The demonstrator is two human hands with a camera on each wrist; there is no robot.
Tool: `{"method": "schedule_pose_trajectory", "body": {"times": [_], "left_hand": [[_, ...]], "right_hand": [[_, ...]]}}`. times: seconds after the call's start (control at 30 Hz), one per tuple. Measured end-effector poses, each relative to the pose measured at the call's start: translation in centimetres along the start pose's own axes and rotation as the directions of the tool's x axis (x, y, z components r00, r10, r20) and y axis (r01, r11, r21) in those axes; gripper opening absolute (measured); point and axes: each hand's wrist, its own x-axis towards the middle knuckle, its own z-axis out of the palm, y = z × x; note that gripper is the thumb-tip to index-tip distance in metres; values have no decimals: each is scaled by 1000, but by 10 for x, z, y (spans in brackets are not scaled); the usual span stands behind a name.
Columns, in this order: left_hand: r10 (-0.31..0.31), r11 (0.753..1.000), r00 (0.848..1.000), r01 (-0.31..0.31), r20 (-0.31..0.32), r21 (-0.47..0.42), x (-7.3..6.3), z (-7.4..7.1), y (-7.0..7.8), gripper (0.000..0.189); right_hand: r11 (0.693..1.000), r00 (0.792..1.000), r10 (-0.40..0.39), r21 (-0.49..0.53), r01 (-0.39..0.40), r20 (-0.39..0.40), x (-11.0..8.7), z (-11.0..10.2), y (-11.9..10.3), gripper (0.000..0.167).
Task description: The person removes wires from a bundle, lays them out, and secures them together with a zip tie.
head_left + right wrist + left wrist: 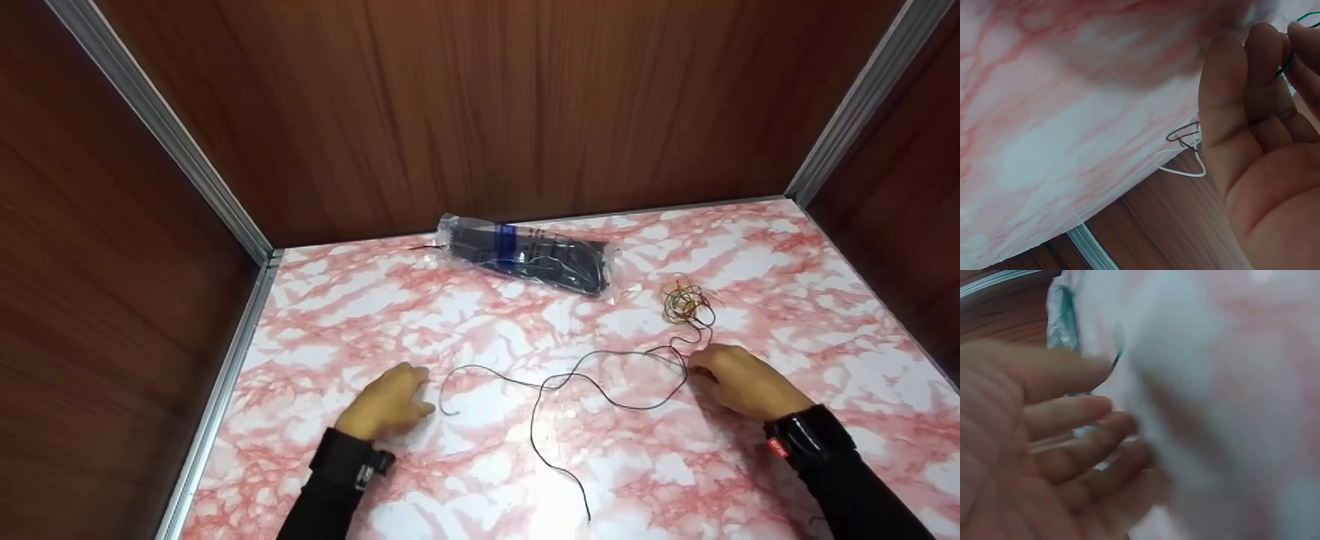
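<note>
A long thin wire (630, 406), dark from above and green in the wrist views, lies in loose loops across the marbled tabletop. My right hand (739, 382) pinches it between thumb and fingertips at the right side of the loops; the green wire (1285, 68) shows by those fingertips. My left hand (386, 401) is just left of the wire's hooked end, thumb and fingers apart and slightly bent. In the left wrist view a bit of green wire (1116, 360) appears past the left thumb (1067, 374). Beyond the right hand sits a tangle of coloured wires (684, 304).
A black item in a clear plastic bag (532, 255) with a blue band lies near the back edge. Brown wood-look panels (487, 112) with metal corner strips (187, 157) enclose the table (337, 300) at the back and both sides. One wire end hangs toward the front.
</note>
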Motion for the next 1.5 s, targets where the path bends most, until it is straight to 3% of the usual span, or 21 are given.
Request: {"method": "schedule_pose_trajectory", "body": {"times": [0.07, 0.1, 0.17, 0.23, 0.3, 0.33, 0.43, 0.53, 0.7, 0.83, 0.97, 1.07, 1.17, 1.33, 1.5], "left_hand": [[-65, 998, 995, 66, 74, -14, 1, -19, 10, 56], [-57, 998, 996, 56, 66, 6, 3, -28, 16, 58], [-1, 999, 999, 3, -40, 48, 11, -39, 34, 57], [101, 988, 982, -80, -160, 131, 24, -38, 58, 42], [198, 962, 955, -146, -220, 230, 40, -26, 86, 33], [210, 954, 955, -152, -211, 260, 48, -18, 100, 38], [180, 929, 979, -138, -95, 342, 68, 8, 134, 60], [114, 907, 993, -100, -9, 408, 82, 29, 150, 63], [78, 903, 996, -85, 35, 420, 94, 41, 148, 37], [92, 924, 995, -97, 32, 369, 100, 40, 140, 15], [83, 945, 995, -95, 49, 314, 103, 40, 134, 15], [69, 948, 994, -91, 82, 305, 99, 42, 131, 21], [61, 940, 993, -91, 101, 328, 95, 44, 129, 24], [40, 952, 992, -74, 120, 298, 92, 43, 123, 18], [59, 981, 995, -72, 78, 177, 91, 34, 103, 12]], "right_hand": [[1000, 1000, 24, 5, -24, 13, 2, -4, -2, 21], [999, 999, 42, 12, -42, 24, 3, -6, -3, 20], [996, 995, 87, 17, -88, 51, 4, -12, -6, 16], [990, 986, 142, 12, -144, 83, 6, -18, -11, 10], [980, 974, 198, -8, -198, 112, 8, -24, -18, 16], [976, 968, 219, -19, -218, 119, 10, -27, -22, 24], [970, 963, 245, -35, -243, 112, 22, -30, -37, 42], [983, 981, 183, -44, -180, 68, 42, -24, -53, 45], [999, 1000, -2, -40, 2, -1, 80, 0, -78, 43], [993, 994, -111, -48, 110, -19, 107, 17, -90, 44], [981, 985, -169, -91, 171, 26, 124, 30, -98, 57], [973, 981, -175, -135, 186, 88, 130, 39, -104, 59], [969, 976, -169, -160, 190, 137, 130, 45, -107, 46], [961, 971, -195, -171, 217, 137, 129, 53, -106, 14], [950, 960, -266, -144, 276, 87, 125, 57, -100, 18]]}}
